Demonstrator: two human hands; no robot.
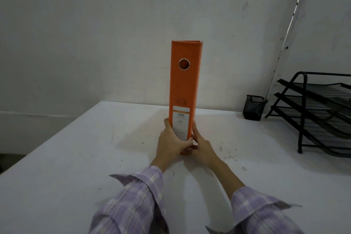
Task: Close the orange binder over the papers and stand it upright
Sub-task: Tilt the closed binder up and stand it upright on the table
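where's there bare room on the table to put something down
Left of the binder, the table is bare out to its left edge. Bare too between the binder and the pen cup. The right edge is crowded by the cup and tray rack. Both hands grip the binder's base.

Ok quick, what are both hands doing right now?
Left hand: closed on the lower left side of the tall orange cardboard binder, standing upright.
Right hand: closed on its lower right side.
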